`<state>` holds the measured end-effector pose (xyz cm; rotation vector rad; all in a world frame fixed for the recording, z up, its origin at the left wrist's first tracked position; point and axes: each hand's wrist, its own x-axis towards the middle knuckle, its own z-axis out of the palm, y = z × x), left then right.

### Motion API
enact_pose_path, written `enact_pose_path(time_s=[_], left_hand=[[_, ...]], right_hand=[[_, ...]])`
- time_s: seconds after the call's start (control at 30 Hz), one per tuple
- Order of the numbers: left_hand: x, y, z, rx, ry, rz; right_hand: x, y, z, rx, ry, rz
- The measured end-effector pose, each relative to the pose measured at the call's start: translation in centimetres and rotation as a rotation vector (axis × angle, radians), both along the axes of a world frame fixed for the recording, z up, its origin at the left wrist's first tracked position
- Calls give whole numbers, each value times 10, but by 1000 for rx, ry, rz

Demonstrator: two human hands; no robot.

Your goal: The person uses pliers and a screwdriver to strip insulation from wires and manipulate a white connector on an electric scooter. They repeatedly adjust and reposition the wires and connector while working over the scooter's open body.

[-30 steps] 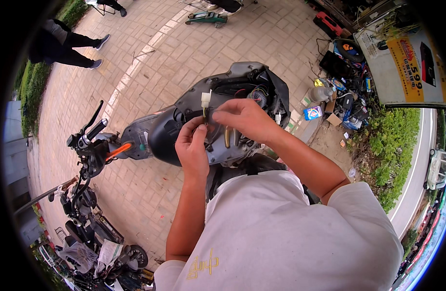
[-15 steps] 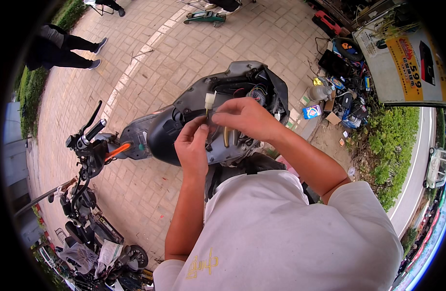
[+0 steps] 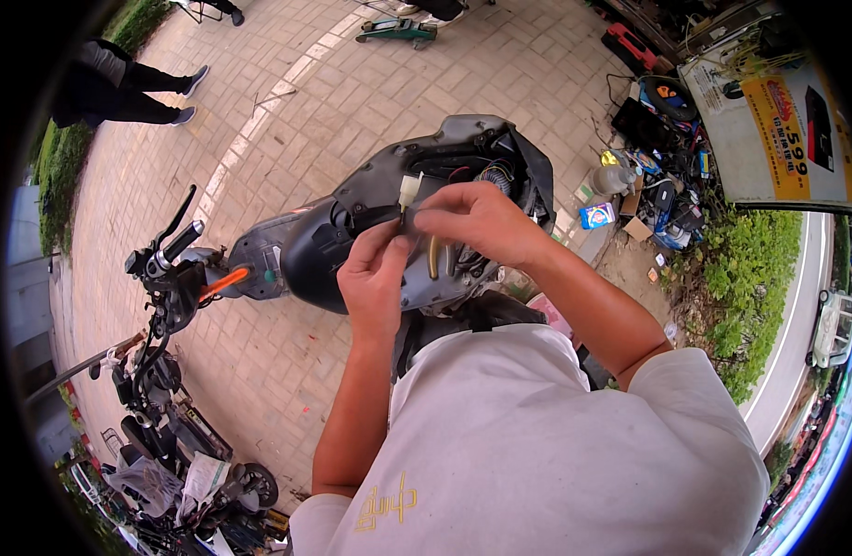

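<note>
Over the scooter's opened body, my left hand (image 3: 374, 276) is closed in a pinch on the short wires below a white plastic wire connector (image 3: 410, 189). The connector points upward, away from me. Just right of it, my right hand (image 3: 481, 222) is closed too, thumb and fingertips together close to the wires; what lies between them is hidden. The scooter (image 3: 319, 255) stretches across under both hands, its front to the left. Below my right hand shows a tan, tube-like piece (image 3: 433, 259). Bundled wires (image 3: 496, 176) sit in the scooter's rear opening.
Several parked two-wheelers (image 3: 180, 445) stand at lower left. Boxes and loose parts (image 3: 662, 199) lie heaped on the right beside a green hedge (image 3: 755, 287). Farther off are a green floor jack (image 3: 396, 31), a red case (image 3: 632, 46) and a person's legs (image 3: 143, 93).
The white connector has tilted a little and shifted slightly right. Both hands stay close together, with only small finger movements.
</note>
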<state>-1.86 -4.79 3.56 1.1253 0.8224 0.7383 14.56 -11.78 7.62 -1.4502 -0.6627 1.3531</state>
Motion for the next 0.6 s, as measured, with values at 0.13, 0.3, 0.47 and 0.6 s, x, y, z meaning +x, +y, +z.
enact_pose_path(time_s=[0.13, 0.3, 0.47, 0.6], left_hand=[[1, -1, 2, 54, 67, 8], [1, -2, 1, 95, 72, 17], [4, -4, 4, 138, 100, 38], [6, -8, 1, 254, 85, 91]], right_hand=[[1, 0, -4, -13, 1, -2], [2, -1, -5, 13, 39, -5], [0, -3, -3, 31, 31, -21], [-5, -4, -1, 72, 29, -39]])
